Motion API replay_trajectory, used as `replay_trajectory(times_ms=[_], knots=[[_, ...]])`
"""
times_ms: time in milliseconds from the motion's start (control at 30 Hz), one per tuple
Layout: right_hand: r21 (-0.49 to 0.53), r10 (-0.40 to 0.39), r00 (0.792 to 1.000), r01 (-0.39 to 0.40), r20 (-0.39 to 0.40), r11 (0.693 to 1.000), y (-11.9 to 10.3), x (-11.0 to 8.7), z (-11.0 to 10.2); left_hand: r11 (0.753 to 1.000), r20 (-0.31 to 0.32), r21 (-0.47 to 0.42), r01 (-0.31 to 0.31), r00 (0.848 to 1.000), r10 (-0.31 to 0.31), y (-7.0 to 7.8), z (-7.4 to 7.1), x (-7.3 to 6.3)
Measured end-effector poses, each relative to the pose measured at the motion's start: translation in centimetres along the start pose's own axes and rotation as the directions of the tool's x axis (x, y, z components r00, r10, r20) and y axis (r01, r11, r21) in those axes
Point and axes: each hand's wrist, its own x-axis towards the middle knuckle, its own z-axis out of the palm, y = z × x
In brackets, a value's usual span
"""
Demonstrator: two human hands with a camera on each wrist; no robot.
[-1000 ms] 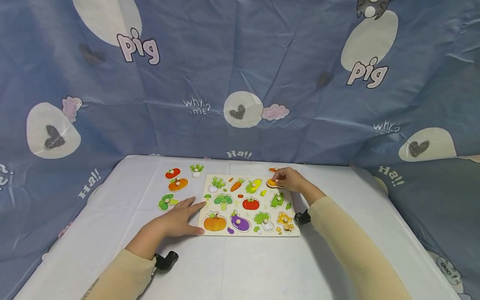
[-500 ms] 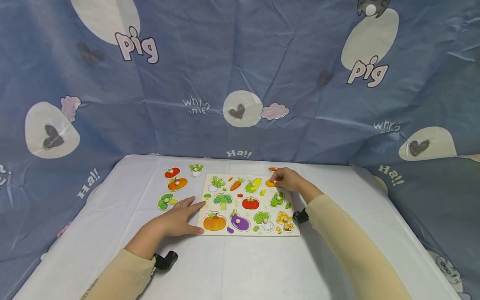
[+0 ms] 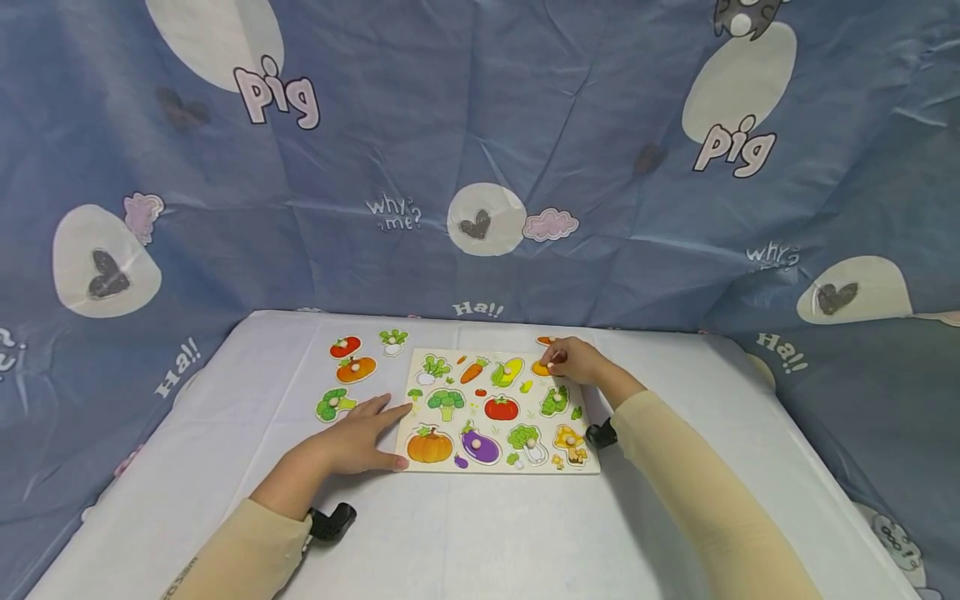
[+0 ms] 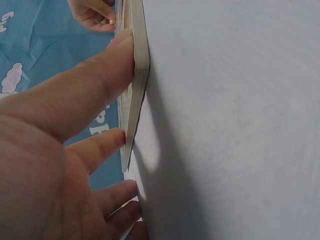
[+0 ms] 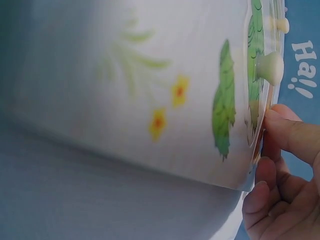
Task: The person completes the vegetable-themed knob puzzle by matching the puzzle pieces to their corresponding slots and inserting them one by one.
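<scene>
Cream-coloured wood printed with bright vegetables, the flat rectangular puzzle board (image 3: 549, 425) lies on the white, cloth-covered counter (image 3: 480, 542) in front of me. At its far right corner my right hand (image 3: 581, 362) pinches a rounded orange piece (image 3: 539, 367) between thumb and curled fingers; they hide part of it, so I cannot tell whether it sits fully down. Just past the board's far edge a second orange piece (image 3: 544, 340) shows, partly behind my knuckles. My left hand (image 3: 356, 439) is spread with straight fingers, gripping nothing: the thumb rests on the board's near left corner, the index fingertip touches its left edge, and the other fingers lie outside it. Five pieces with pale round knobs sit in the board: a yellow corn (image 3: 514, 367), a leafy green vegetable (image 3: 552, 407), a purple eggplant (image 3: 487, 452), a green-and-white cabbage (image 3: 522, 435) and a yellow mushroom cluster (image 3: 567, 432). To the left, apart from the board, lie a red tomato piece (image 3: 344, 345), an orange pumpkin piece (image 3: 364, 366) near it, a green-and-white turnip piece (image 3: 392, 337) and a green broccoli piece (image 3: 326, 407). Beyond the counter hangs a blue-grey printed cloth (image 3: 375, 275).
</scene>
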Motion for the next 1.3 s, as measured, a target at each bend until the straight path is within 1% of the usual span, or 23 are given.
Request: replay_trajectory(times_ms=[300,467,767,867,1067,1200,1300], knots=[[0.004,-0.007,1.000,0.007,0.015,1.000,-0.1,0.0,0.0,1.000,0.003,0.002,-0.004,1.000,0.004,-0.1,0.0,-0.1],[0.007,0.001,1.000,-0.001,0.022,1.000,-0.4,-0.2,-0.4,1.000,0.006,0.002,-0.006,1.000,0.006,-0.1,0.0,-0.1],[-0.012,0.009,0.999,-0.009,-0.042,1.000,-0.8,-0.5,-1.7,1.000,0.006,0.003,0.000,1.000,0.000,-0.2,0.0,-0.2],[-0.012,-0.001,0.998,0.000,-0.060,1.000,-0.9,-0.5,-2.0,1.000,0.006,0.000,-0.001,1.000,0.001,-0.1,-0.1,-0.3],[0.021,-0.012,0.997,0.013,-0.079,1.000,-0.7,0.2,-2.2,1.000,0.006,0.000,-0.003,1.000,0.003,-0.2,-0.1,-0.2],[0.038,0.012,0.995,-0.009,-0.099,0.999,-0.2,1.0,-2.4,1.000,0.011,0.005,0.003,1.000,-0.003,-0.1,-0.1,-0.2],[0.061,0.055,0.991,-0.048,-0.120,0.997,0.1,1.4,-2.4,1.000,0.010,0.007,0.006,1.000,-0.006,0.0,-0.1,-0.1]])
